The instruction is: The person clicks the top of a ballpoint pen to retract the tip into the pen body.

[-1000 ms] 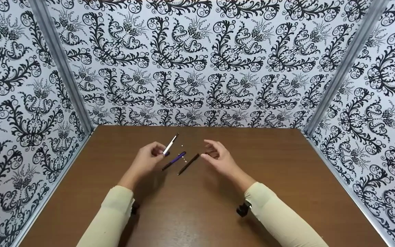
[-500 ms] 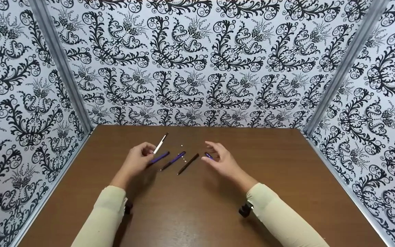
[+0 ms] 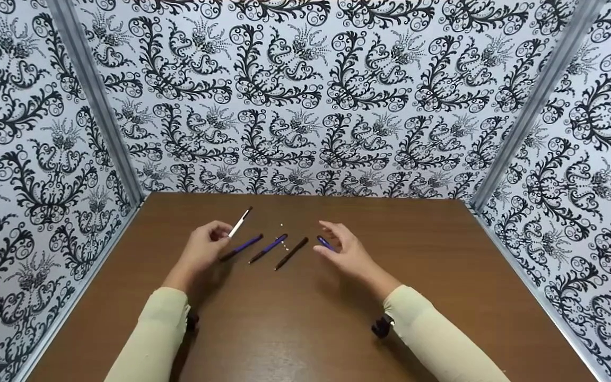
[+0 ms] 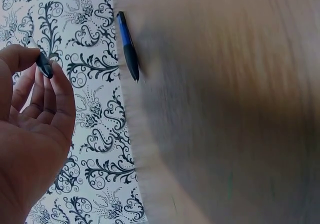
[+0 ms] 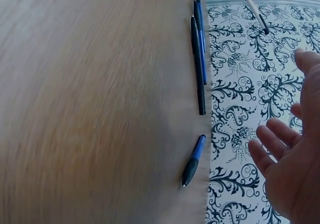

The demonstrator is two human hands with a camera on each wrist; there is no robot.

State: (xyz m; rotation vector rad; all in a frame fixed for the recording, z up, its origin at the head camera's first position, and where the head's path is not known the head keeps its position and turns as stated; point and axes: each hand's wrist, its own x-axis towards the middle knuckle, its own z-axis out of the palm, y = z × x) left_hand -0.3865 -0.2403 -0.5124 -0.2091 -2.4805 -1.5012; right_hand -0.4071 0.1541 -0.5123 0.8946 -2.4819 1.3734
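My left hand point(image 3: 206, 245) pinches a white pen point(image 3: 238, 225) between thumb and fingers, held above the table and slanting up to the right. In the left wrist view the pen's dark grip end point(image 4: 45, 67) pokes out below the fingertips. On the table just right of that hand lies a blue pen point(image 3: 243, 247). A second blue pen point(image 3: 267, 250) and a black pen point(image 3: 291, 254) lie beside it, roughly parallel. My right hand point(image 3: 345, 246) hovers with loosely bent, parted fingers, holding nothing. Another blue pen point(image 5: 194, 160) lies near it, partly hidden by that hand in the head view.
The brown wooden table point(image 3: 284, 329) carries small bright spots point(image 3: 284, 245) among the pens. Patterned black-and-white walls point(image 3: 295, 106) with grey corner posts point(image 3: 96, 101) enclose it at the back and sides.
My left hand has moved left with the white pen, uncovering the leftmost blue pen on the table. My right hand shifted slightly right, and the blue pen near it came into view.
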